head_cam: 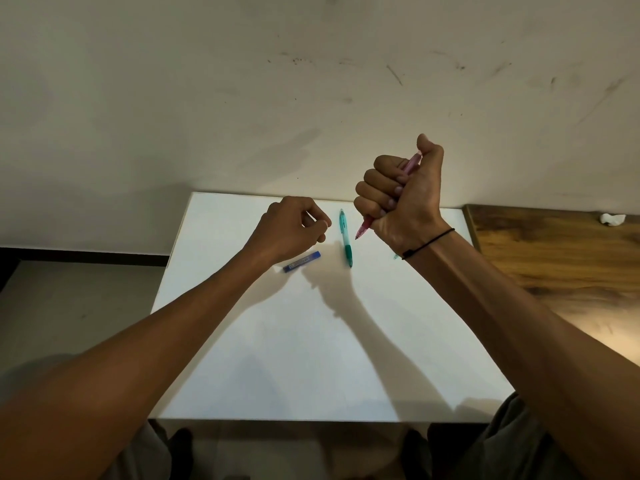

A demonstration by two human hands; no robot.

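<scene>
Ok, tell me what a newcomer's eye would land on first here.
The raised right hand, fisted round a pink pen with its tip down, stands out above the far edge of the white table. Next comes the left hand, fingers curled, hovering over a small blue case, with a teal pen lying flat between the two hands.

Bare forearms, black cord bracelet, grey trousers
</scene>
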